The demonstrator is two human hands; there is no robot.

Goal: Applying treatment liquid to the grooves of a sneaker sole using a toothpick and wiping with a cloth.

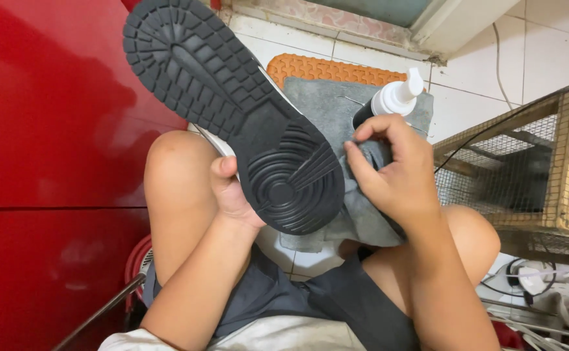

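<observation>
To your left a glossy red panel (50, 130) fills the frame, a seam across it low down. You're over a white tiled floor (466, 97) with an orange mat (326, 68) against a pale door threshold (362, 23). Wire-mesh wooden cage (531, 169) sits on your right, with white cables (538, 286) tangled below it; light is even and soft.

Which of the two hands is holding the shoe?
The left hand grips the black-soled shoe, sole turned upward. The right hand instead pinches a grey cloth beside a white-nozzled bottle.
</observation>
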